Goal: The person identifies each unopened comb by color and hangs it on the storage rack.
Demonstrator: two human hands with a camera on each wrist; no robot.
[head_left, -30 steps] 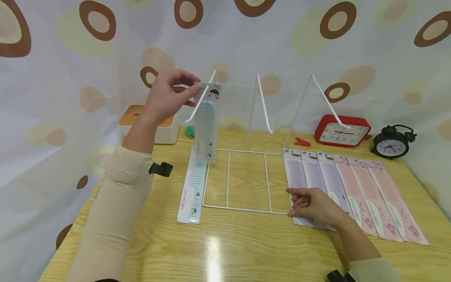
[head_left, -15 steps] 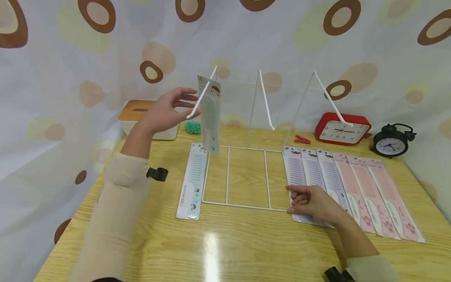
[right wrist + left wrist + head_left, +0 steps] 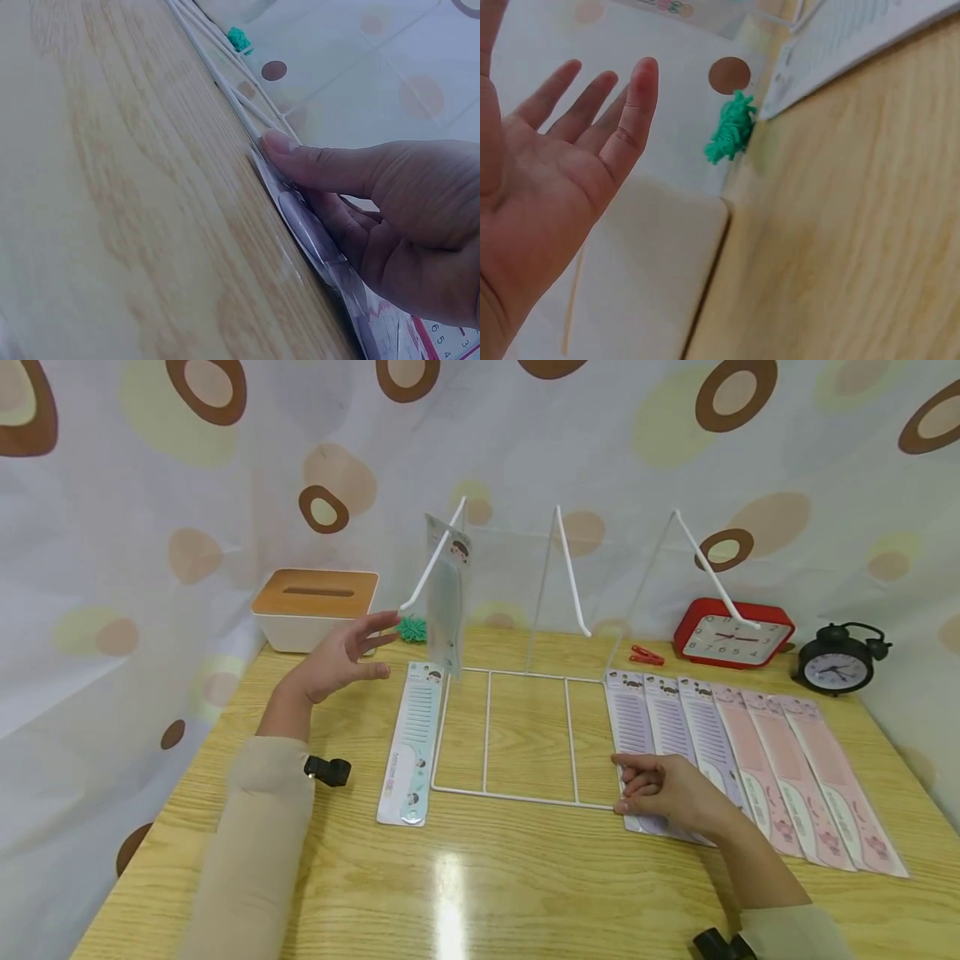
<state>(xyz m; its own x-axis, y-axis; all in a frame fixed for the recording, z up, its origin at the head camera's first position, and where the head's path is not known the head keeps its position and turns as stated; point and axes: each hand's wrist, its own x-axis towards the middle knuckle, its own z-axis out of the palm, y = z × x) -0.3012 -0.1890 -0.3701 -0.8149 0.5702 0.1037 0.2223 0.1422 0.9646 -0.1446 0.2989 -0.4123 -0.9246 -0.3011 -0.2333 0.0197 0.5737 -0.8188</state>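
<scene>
In the head view a white wire display rack (image 3: 525,797) stands on the table, with three hooks jutting forward. A long, flat pale-green package (image 3: 446,597) hangs from the left hook, turned at an angle. My left hand (image 3: 337,656) is left of it, apart from it, fingers spread and holding nothing; the left wrist view shows its bare palm (image 3: 562,165). My right hand (image 3: 671,793) grips the rack's front right corner, its thumb (image 3: 281,142) on the wire in the right wrist view. Another pale-green package (image 3: 410,743) lies left of the rack's base.
Several purple packages (image 3: 663,718) and pink packages (image 3: 810,777) lie overlapping at the right. Behind them are a red clock (image 3: 731,635), a black alarm clock (image 3: 836,668) and a red clip (image 3: 647,656). A wooden-lidded box (image 3: 315,610) and a green tuft (image 3: 412,629) stand at the back left.
My left hand has let go of the pale-green package and drawn down and left. The package now hangs from the left hook, turned more edge-on. My right hand stays on the rack corner.
</scene>
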